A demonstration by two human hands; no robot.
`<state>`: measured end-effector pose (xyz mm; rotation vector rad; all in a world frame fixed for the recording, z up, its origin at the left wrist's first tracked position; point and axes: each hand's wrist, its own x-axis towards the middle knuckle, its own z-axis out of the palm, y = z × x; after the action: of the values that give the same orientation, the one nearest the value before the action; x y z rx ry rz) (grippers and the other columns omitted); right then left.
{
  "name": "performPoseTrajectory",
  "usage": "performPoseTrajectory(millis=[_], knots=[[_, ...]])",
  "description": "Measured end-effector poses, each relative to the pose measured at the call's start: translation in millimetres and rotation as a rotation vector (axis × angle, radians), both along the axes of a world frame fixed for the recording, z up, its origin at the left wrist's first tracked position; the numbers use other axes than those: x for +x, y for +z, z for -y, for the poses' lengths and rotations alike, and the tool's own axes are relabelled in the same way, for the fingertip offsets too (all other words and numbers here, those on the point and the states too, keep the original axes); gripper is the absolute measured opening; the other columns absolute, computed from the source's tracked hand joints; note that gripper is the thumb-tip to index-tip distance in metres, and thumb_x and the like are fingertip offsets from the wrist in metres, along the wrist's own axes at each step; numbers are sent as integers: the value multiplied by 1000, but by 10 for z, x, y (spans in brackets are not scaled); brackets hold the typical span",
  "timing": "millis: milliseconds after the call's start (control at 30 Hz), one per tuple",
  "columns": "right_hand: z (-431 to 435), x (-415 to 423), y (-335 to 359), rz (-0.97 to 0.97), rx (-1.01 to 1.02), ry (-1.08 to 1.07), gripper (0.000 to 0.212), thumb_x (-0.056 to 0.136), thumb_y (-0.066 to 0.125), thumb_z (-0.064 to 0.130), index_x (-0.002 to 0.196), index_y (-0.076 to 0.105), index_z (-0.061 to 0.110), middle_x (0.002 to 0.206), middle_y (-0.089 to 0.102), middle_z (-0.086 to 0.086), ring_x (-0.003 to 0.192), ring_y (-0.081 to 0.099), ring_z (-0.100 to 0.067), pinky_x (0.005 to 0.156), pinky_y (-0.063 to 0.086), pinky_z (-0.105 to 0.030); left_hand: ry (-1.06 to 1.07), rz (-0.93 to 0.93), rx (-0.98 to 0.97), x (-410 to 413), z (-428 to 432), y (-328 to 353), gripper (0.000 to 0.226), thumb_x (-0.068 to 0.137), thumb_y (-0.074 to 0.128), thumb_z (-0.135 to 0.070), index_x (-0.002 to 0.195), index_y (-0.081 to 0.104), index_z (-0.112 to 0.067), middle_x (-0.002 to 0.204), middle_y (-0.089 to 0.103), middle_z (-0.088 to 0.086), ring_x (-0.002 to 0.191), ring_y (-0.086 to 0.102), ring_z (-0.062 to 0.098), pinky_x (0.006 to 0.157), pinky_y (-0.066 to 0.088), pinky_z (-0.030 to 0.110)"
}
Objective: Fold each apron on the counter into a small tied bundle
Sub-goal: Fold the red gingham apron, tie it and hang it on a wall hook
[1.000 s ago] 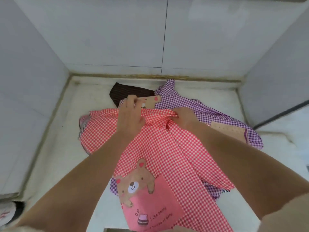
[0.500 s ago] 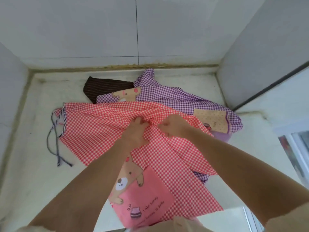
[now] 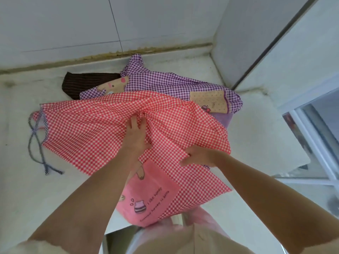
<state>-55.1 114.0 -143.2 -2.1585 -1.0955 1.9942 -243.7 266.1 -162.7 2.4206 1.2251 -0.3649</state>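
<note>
Now a red checked apron (image 3: pixel 88 129) lies spread on the counter (image 3: pixel 27 189), partly over a purple apron (image 3: pixel 165 85); the left hand (image 3: pixel 135 138) grips its bunched middle, the right hand (image 3: pixel 199 155) pinches a fold beside the pink pocket (image 3: pixel 152 195).

Matt gingham cloth apron (image 3: pixel 88 132), smooth pale counter (image 3: pixel 22 189)
</note>
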Motion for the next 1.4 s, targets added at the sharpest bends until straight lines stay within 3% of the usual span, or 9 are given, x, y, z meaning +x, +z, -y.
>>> performPoseTrajectory(millis=[233, 433, 633, 733, 867, 1000, 1067, 1167, 1400], knots=[[181, -214, -66, 101, 162, 108, 54, 94, 58, 36, 144, 45, 22, 147, 47, -3, 134, 45, -27, 115, 31, -44, 44, -53, 408, -91, 325, -21, 81, 82, 65, -53, 144, 30, -13, 132, 38, 15, 119, 41, 31, 101, 35, 42], [221, -209, -29, -201, -11, -273, 53, 92, 63, 34, 140, 49, 16, 137, 57, -7, 125, 55, -30, 112, 36, -52, 234, 173, 217, -303, 563, -28, 62, 89, 64, -38, 136, 40, -7, 124, 50, 17, 97, 58, 30, 80, 51, 42], [239, -393, 60, -250, -120, -98, 72, 91, 66, 32, 151, 27, 22, 153, 39, -4, 138, 40, -29, 112, 33, -46, 253, 171, 55, -612, 791, -102, 52, 90, 59, -42, 136, 48, -18, 141, 44, 7, 127, 42, 38, 103, 40, 53], [352, -471, -9, -272, -2, -163, 65, 93, 63, 30, 148, 33, 17, 150, 42, -5, 134, 45, -28, 110, 36, -44, 264, 175, 82, -684, 939, -84, 57, 87, 49, -54, 130, 56, -18, 146, 43, 4, 133, 33, 37, 108, 28, 47], [482, -521, -94, -236, 133, -302, 58, 93, 62, 33, 144, 43, 13, 143, 52, -8, 126, 53, -29, 109, 39, -48, 690, 123, 324, -909, 1349, 20, 52, 88, 55, -39, 128, 49, -7, 136, 43, 16, 124, 39, 35, 105, 30, 44], [545, -599, -120, -225, 202, -384, 50, 94, 63, 25, 138, 49, 6, 133, 60, -10, 117, 59, -29, 105, 45, -48, 1456, 89, 109, -1171, 1653, 16, 60, 94, 50, -41, 134, 38, 2, 137, 40, 22, 124, 40, 38, 100, 34, 45], [570, -625, -117, -251, 212, -425, 44, 94, 63, 22, 133, 53, 5, 129, 62, -10, 113, 62, -28, 102, 47, -47, 1493, 115, 23, -1301, 1782, -87, 58, 93, 47, -47, 124, 51, 2, 124, 53, 22, 116, 50, 39, 95, 41, 45], [624, -681, -80, -287, 204, -445, 35, 93, 65, 21, 124, 59, 6, 118, 68, -10, 107, 65, -27, 100, 49, -50, 1296, 231, -22, -1409, 1966, -171, 42, 93, 49, -43, 81, 67, -6, 80, 67, 14, 82, 65, 35, 72, 51, 36], [702, -585, 148, -275, 243, -476, 31, 85, 74, 15, 112, 66, 3, 106, 72, -13, 95, 71, -29, 85, 57, -43, 1289, 443, 88, -1474, 2098, 15, 48, 99, 45, -19, 53, 33, -14, 51, 33, 2, 49, 29, 18, 48, 16, 26]])
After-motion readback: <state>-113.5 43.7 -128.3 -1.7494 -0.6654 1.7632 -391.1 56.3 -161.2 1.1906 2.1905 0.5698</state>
